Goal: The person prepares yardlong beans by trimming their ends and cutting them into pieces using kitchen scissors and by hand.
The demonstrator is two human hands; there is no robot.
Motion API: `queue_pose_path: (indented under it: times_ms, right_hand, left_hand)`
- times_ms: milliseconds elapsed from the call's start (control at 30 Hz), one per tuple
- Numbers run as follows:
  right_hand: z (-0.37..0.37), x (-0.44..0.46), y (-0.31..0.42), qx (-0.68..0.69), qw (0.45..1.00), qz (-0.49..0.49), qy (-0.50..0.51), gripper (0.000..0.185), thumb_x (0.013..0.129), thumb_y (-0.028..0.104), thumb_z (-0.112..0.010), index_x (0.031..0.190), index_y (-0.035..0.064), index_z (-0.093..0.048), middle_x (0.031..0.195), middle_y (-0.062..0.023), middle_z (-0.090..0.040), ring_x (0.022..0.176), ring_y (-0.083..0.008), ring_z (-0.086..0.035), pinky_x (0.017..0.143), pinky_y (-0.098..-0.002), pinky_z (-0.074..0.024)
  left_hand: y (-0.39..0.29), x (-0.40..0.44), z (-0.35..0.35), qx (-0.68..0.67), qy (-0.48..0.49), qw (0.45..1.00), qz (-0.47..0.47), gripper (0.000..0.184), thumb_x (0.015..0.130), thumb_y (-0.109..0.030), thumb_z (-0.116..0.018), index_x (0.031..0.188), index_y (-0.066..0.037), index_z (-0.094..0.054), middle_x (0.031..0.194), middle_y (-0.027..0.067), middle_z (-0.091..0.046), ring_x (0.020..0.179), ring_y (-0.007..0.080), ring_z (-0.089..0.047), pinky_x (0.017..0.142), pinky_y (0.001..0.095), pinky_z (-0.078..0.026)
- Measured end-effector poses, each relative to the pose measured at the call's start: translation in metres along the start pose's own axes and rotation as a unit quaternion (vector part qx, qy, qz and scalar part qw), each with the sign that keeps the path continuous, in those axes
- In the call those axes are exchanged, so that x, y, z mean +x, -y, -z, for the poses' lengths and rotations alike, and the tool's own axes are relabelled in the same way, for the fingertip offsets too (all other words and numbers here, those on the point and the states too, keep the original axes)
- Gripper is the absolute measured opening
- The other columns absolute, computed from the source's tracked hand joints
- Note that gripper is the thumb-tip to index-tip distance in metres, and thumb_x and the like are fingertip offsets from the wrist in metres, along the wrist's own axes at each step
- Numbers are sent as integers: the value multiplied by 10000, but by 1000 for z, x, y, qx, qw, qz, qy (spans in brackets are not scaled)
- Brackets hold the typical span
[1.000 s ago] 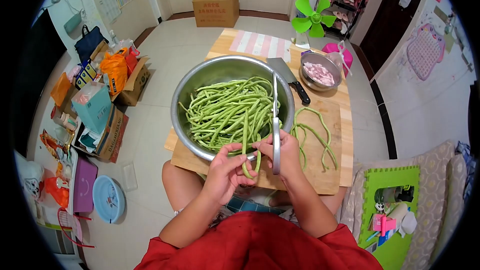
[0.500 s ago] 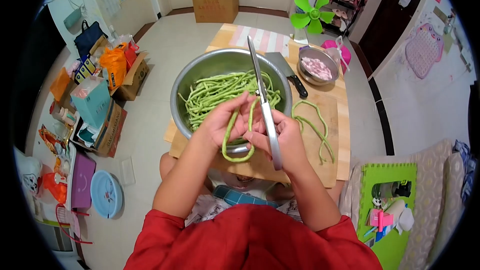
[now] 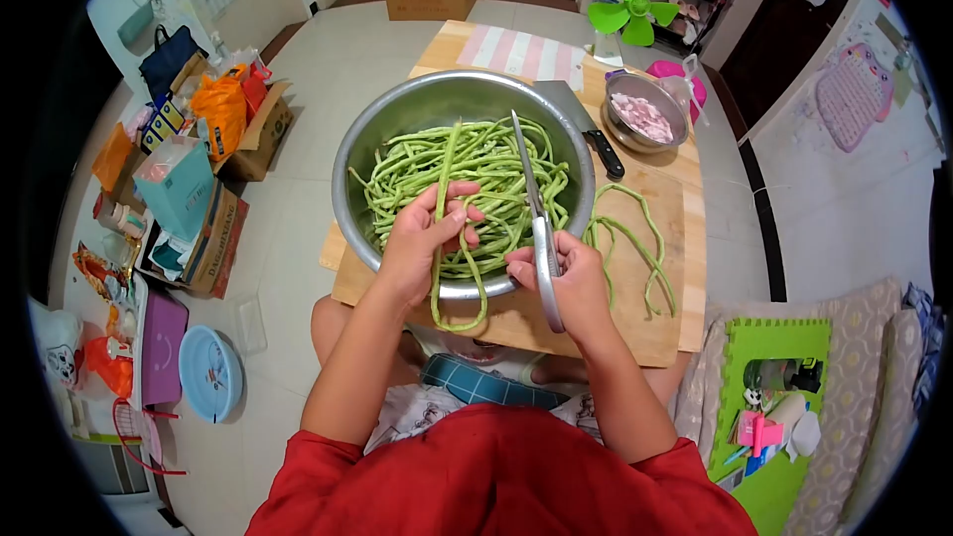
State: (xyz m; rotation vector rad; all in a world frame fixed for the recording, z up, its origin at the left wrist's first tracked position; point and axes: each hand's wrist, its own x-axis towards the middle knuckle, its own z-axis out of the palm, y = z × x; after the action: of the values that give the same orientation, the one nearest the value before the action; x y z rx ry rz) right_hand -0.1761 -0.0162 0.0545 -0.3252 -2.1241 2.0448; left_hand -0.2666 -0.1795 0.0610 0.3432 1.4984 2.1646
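My left hand [image 3: 421,246] is closed around a long green bean [image 3: 444,171], which loops down below the fingers in front of a large metal basin [image 3: 347,184]. Many more long green beans [image 3: 496,164] lie heaped in the basin. In my right hand [image 3: 578,288] is a pair of metal scissors [image 3: 541,228], blades pointing up and away over the basin's right side. The blades look closed together. A few separate beans [image 3: 650,248] rest on the wooden cutting board [image 3: 640,328] to the right of my right hand.
A cleaver [image 3: 596,139] lies right of the basin. Beyond it stands a metal bowl [image 3: 640,114] of pinkish pieces. Behind is a green fan [image 3: 633,6]. Boxes [image 3: 223,238] and a blue tub [image 3: 210,380] sit on the floor at left.
My left hand has moved left, away from the scissors, with the bean, whose end now points up. The right hand still holds the scissors, slightly lower and farther right. The camera view has shifted a little.
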Motion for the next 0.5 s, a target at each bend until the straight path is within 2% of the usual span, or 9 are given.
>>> queue_pose_path:
  times_ms: [167,300,367,433,500]
  right_hand:
    - [-1,8,3,7,999,-39,1,186,757,64,-705,881,-2,-583,822,-83,-669,728,-92,-612,644,-231,-481]
    - [-2,13,0,35,999,6,-3,191,761,68,-711,902,4,-600,800,-40,-655,707,-65,-588,626,-210,-462]
    - [-6,18,-1,113,993,2,-26,216,768,109,-728,884,-13,-593,769,-41,-633,696,-63,-577,614,-201,-452]
    - [-7,21,20,150,987,-40,-46,246,775,139,-732,876,-26,-581,757,-54,-625,692,-82,-585,601,-204,-454]
    - [-6,36,24,127,989,-44,-61,237,776,128,-724,876,-27,-575,757,-61,-624,689,-95,-592,594,-208,-459]
  left_hand:
    - [0,1,-2,-6,-2,1000,26,349,881,-75,-542,1222,-38,-479,937,54,-594,764,113,-573,721,235,-461]
    - [4,1,-1,-19,1,1000,8,418,863,-56,-557,1262,-35,-434,958,69,-603,767,113,-574,711,237,-465]
    - [-1,-1,-4,-22,37,999,-2,498,831,-28,-593,1288,-8,-396,931,81,-608,743,120,-573,694,231,-467]
    - [-5,-3,-3,27,80,996,17,462,829,-31,-597,1261,3,-438,907,86,-628,699,111,-563,674,212,-461]
    - [-5,-5,0,40,101,993,41,419,831,-37,-599,1229,8,-476,912,91,-634,698,104,-553,672,210,-458]
